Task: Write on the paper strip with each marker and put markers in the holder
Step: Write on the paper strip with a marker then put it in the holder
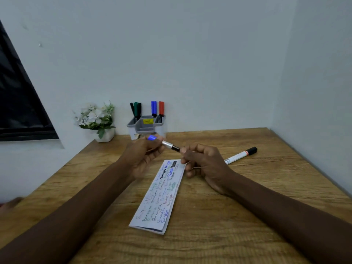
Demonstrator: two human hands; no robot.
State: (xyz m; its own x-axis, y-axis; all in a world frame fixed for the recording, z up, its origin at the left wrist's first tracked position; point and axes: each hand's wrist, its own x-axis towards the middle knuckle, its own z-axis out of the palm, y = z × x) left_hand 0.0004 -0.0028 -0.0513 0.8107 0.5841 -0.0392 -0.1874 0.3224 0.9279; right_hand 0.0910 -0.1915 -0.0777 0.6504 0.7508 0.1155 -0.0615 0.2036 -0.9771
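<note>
A folded paper strip (162, 195) covered with coloured handwriting lies in the middle of the wooden table (247, 216). Above its far end I hold a blue marker (170, 145) level between both hands. My left hand (144, 155) grips its blue end, and my right hand (203, 162) pinches its black end. Whether the cap is on or off is hidden by my fingers. A black-capped white marker (241, 155) lies on the table to the right. The grey holder (145, 124) by the wall holds several markers: black, green, blue and red.
A small white pot of white flowers (97, 121) stands left of the holder. Walls close the table at the back and on the right. A dark window (17, 103) is on the left wall.
</note>
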